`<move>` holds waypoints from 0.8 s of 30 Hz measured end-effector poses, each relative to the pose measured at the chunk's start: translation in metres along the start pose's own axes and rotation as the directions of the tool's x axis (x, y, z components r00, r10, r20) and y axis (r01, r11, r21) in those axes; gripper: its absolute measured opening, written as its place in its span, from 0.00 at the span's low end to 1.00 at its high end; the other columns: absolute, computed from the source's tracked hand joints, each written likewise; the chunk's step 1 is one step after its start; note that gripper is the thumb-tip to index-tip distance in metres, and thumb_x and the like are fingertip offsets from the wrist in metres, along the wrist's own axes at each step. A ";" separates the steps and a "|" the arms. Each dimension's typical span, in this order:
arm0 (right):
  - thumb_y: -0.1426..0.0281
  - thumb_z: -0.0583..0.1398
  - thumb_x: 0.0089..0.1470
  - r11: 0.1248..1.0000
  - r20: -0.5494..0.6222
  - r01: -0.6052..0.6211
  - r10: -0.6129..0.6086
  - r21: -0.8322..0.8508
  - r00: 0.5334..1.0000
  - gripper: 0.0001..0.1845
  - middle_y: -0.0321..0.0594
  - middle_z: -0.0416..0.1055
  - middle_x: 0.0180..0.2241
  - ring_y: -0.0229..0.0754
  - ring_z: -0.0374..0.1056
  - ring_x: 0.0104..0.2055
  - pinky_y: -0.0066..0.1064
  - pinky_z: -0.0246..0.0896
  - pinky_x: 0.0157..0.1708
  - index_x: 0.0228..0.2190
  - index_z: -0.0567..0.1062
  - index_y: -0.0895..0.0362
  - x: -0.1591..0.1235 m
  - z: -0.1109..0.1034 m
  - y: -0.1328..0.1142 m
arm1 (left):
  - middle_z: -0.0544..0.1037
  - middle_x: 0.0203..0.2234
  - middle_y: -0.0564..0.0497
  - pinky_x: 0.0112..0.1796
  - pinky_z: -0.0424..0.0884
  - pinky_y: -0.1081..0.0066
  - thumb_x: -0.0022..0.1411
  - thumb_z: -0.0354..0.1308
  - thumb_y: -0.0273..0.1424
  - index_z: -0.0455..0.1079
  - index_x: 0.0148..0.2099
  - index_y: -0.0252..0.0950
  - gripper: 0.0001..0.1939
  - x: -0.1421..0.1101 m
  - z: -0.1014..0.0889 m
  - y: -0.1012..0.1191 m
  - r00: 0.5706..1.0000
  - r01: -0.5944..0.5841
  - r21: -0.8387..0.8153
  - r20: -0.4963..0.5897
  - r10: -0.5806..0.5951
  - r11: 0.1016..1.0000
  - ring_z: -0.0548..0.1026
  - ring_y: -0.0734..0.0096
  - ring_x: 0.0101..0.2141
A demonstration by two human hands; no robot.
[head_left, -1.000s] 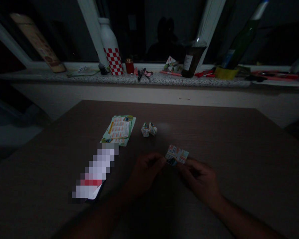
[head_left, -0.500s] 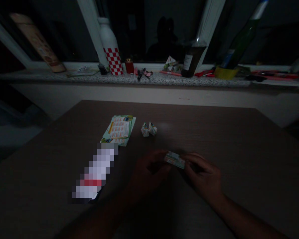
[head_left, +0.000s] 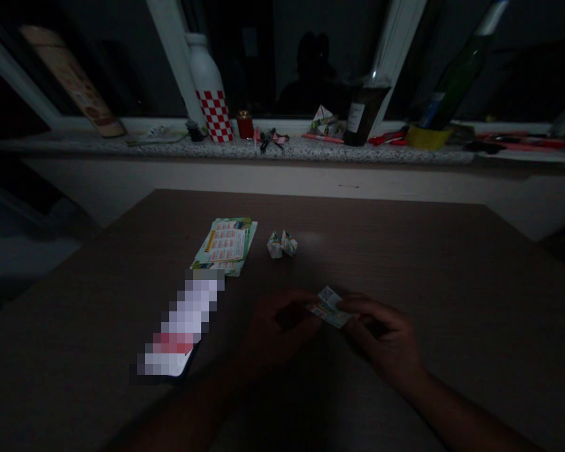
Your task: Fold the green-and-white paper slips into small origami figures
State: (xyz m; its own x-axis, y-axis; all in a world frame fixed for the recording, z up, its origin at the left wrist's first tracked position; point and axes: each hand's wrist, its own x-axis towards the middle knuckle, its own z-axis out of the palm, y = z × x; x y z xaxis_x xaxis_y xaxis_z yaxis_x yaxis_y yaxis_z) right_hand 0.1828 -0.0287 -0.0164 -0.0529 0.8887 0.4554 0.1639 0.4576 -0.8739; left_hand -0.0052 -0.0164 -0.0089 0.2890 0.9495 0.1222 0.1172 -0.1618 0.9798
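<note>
A small folded piece of printed paper (head_left: 331, 309), pale green with coloured print, is held between both hands above the dark tabletop. My left hand (head_left: 280, 329) pinches its left edge between thumb and fingers. On the right edge, my right hand (head_left: 383, 329) grips it the same way. Beyond the hands stands a small folded paper figure (head_left: 282, 245) with two pointed lobes. To its left lies a stack of printed paper sheets (head_left: 226, 242), green and white. The scene is dim, so the fold lines are hard to make out.
A phone (head_left: 181, 326) with a lit, pixelated screen lies left of my hands on the table (head_left: 395, 245). Along the windowsill (head_left: 301, 149) stand a red-checked white bottle (head_left: 211, 107), a dark cup (head_left: 361, 116), a green bottle (head_left: 456, 81) and a tall tan container (head_left: 75, 88).
The paper has turned between my fingers and shows more of its surface, with a pale flap now sticking up at the top. Both hands stay almost in place.
</note>
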 end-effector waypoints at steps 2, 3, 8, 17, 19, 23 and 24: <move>0.74 0.63 0.49 1.000 0.004 0.001 -0.001 0.025 1.000 0.07 0.41 0.79 0.32 0.41 0.75 0.30 0.27 0.70 0.27 0.32 0.79 0.53 0.000 -0.001 -0.001 | 0.78 0.34 0.49 0.34 0.69 0.72 0.54 0.63 0.30 0.75 0.41 0.36 0.10 0.000 -0.001 0.000 0.999 -0.048 0.015 -0.001 0.048 0.999 0.75 0.68 0.34; 0.74 0.62 0.50 0.999 0.011 0.002 -0.002 0.044 1.000 0.07 0.41 0.78 0.32 0.41 0.75 0.31 0.27 0.70 0.28 0.33 0.79 0.53 0.000 -0.001 -0.001 | 0.78 0.35 0.48 0.35 0.70 0.71 0.54 0.63 0.30 0.75 0.40 0.37 0.09 0.001 -0.002 0.000 0.997 -0.074 0.015 0.005 0.073 0.997 0.75 0.68 0.35; 0.71 0.61 0.53 0.997 0.017 -0.012 0.011 0.081 1.000 0.06 0.41 0.77 0.31 0.41 0.73 0.30 0.28 0.69 0.27 0.31 0.79 0.54 -0.002 -0.002 0.001 | 0.79 0.34 0.49 0.37 0.70 0.70 0.55 0.63 0.28 0.76 0.36 0.37 0.05 0.002 -0.003 0.003 0.983 -0.181 -0.007 0.023 0.181 0.984 0.76 0.67 0.36; 0.68 0.64 0.49 0.985 -0.101 -0.150 0.158 0.083 0.982 0.07 0.42 0.79 0.28 0.41 0.74 0.27 0.28 0.69 0.25 0.22 0.77 0.56 -0.001 0.004 0.002 | 0.80 0.29 0.49 0.33 0.70 0.71 0.55 0.62 0.29 0.75 0.27 0.35 0.05 0.002 0.004 0.009 0.997 -0.015 0.076 -0.070 0.021 0.997 0.76 0.68 0.30; 0.69 0.65 0.48 0.979 -0.120 -0.175 0.187 0.101 0.975 0.07 0.41 0.79 0.26 0.41 0.74 0.26 0.28 0.69 0.24 0.21 0.77 0.56 -0.001 0.006 0.003 | 0.79 0.26 0.50 0.32 0.69 0.72 0.55 0.61 0.29 0.75 0.26 0.35 0.06 0.002 0.007 0.009 0.995 0.015 0.062 -0.096 -0.009 0.998 0.75 0.69 0.28; 0.71 0.65 0.47 0.974 -0.153 -0.196 0.212 0.117 0.965 0.08 0.38 0.78 0.24 0.39 0.73 0.24 0.26 0.68 0.23 0.19 0.76 0.56 -0.001 0.007 0.004 | 0.78 0.25 0.50 0.31 0.68 0.72 0.53 0.62 0.29 0.73 0.24 0.35 0.06 0.001 0.013 0.008 0.986 0.079 0.012 -0.151 -0.076 0.997 0.74 0.70 0.27; 0.71 0.66 0.46 0.973 -0.159 -0.196 0.214 0.122 0.964 0.08 0.38 0.78 0.23 0.38 0.73 0.24 0.25 0.68 0.23 0.19 0.76 0.56 -0.001 0.008 0.004 | 0.78 0.25 0.51 0.30 0.68 0.72 0.52 0.62 0.29 0.73 0.24 0.34 0.06 0.000 0.014 0.008 0.983 0.093 -0.005 -0.159 -0.093 0.996 0.74 0.70 0.27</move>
State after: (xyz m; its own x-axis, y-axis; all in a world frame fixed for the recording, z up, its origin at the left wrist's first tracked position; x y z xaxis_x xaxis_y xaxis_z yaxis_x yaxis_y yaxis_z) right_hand 0.1760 -0.0275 -0.0212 0.1410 0.9499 0.2790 0.0492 0.2747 -0.9603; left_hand 0.0090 -0.0211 -0.0035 0.1226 0.9910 0.0542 0.1393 -0.0712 0.9877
